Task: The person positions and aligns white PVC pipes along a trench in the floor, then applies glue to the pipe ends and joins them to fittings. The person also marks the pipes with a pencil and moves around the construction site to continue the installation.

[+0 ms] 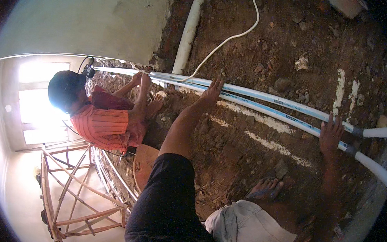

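Note:
Two long white pipes with blue stripes, an upper one (298,107) and a lower one (265,109), run side by side over the soil. My left hand (212,90) lies across them near the middle, fingers stretched out. Further right, my right hand (332,135) rests on both pipes with its fingers spread flat. Just beyond it, dark grey couplings (357,131) join the pipes to plain white pipe ends (373,169). At the left, a crouching co-worker (100,117) in an orange shirt has both hands at the pipes' far stretch.
A thicker white pipe (189,34) and a thin white hose (227,41) lie beyond the pipes. White powder lines (276,145) mark the soil, with stones (283,85) around. A wooden frame (81,180) stands at lower left. My bare foot (267,189) is nearby.

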`<state>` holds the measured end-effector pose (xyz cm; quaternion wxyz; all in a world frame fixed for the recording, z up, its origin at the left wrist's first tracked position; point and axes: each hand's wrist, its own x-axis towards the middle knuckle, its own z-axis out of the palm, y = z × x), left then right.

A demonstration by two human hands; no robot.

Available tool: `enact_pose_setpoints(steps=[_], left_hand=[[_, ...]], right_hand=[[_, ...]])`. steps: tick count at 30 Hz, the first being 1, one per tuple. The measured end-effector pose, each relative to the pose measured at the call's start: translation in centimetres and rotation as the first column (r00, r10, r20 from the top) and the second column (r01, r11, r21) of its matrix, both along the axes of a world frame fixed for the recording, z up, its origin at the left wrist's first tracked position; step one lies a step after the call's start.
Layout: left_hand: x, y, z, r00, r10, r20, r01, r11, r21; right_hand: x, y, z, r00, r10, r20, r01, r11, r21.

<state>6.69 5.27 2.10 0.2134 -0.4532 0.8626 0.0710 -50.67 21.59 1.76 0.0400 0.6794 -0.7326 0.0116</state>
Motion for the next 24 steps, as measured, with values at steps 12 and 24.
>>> enact_pose_setpoints(steps=[12, 24], left_hand=[[-0.8, 0.2, -0.4, 0.995, 0.097, -0.001, -0.097, 0.993, 0.072], [-0.6, 0.2, -0.8, 0.997, 0.075, 0.004, -0.075, 0.997, 0.005]], right_hand=[[-0.5, 0.1, -0.6, 0.998, -0.041, -0.054, 0.040, 0.999, -0.004], [-0.4, 0.2, -0.3, 0.999, -0.039, -0.034, 0.040, 0.999, 0.031]])
